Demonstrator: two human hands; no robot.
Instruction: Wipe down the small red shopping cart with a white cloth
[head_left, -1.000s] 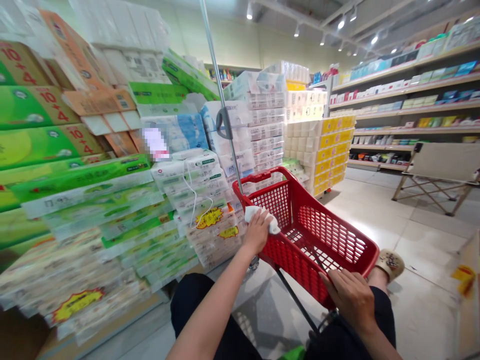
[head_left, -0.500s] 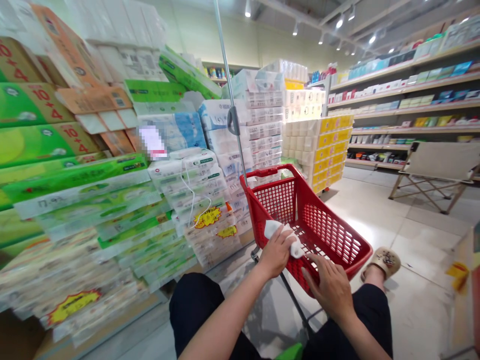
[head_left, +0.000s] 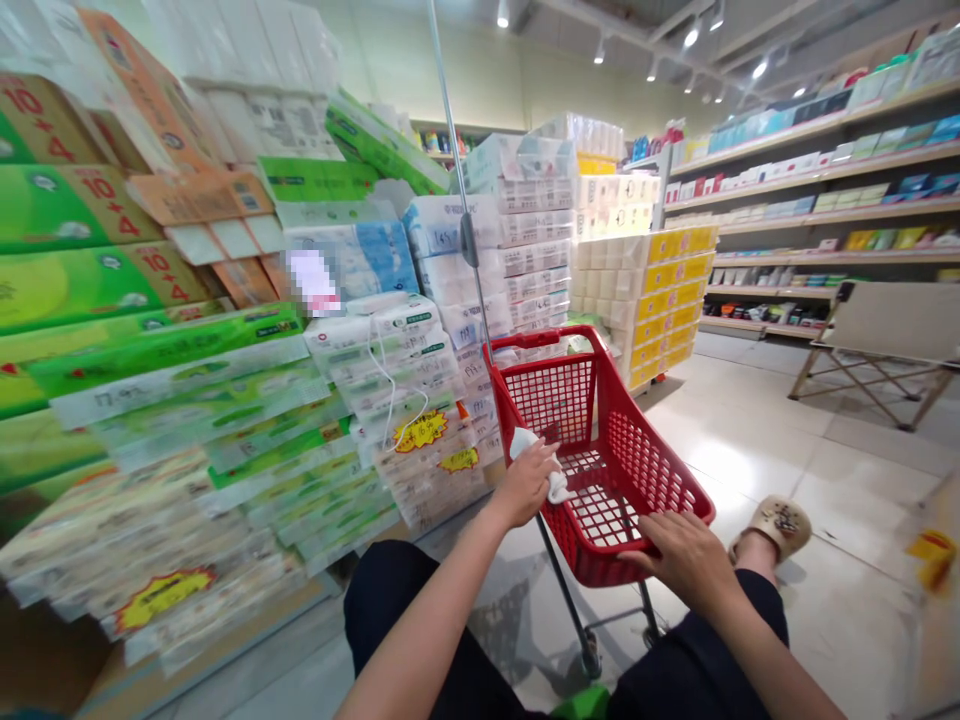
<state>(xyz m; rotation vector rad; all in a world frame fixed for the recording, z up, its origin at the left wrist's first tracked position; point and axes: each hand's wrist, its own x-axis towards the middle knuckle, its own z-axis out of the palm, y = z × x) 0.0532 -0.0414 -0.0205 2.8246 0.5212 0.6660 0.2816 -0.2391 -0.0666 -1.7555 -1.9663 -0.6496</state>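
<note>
A red plastic shopping basket on a wheeled frame stands in front of my knees. My left hand is closed on a white cloth and presses it against the basket's left rim. My right hand rests on the basket's near corner, fingers curled over the rim. The basket's red handle is at the far end. A thin metal pole rises from the cart's left side.
Stacks of tissue and toilet paper packs fill the left, with yellow price tags. More stacks stand behind the cart. Shelves line the right wall. A folding chair stands on the tiled floor. My sandalled foot is beside the cart.
The basket has turned and shifted a little. My left hand slid the cloth along the left rim. My right hand moved from the basket's inside edge to its near corner.
</note>
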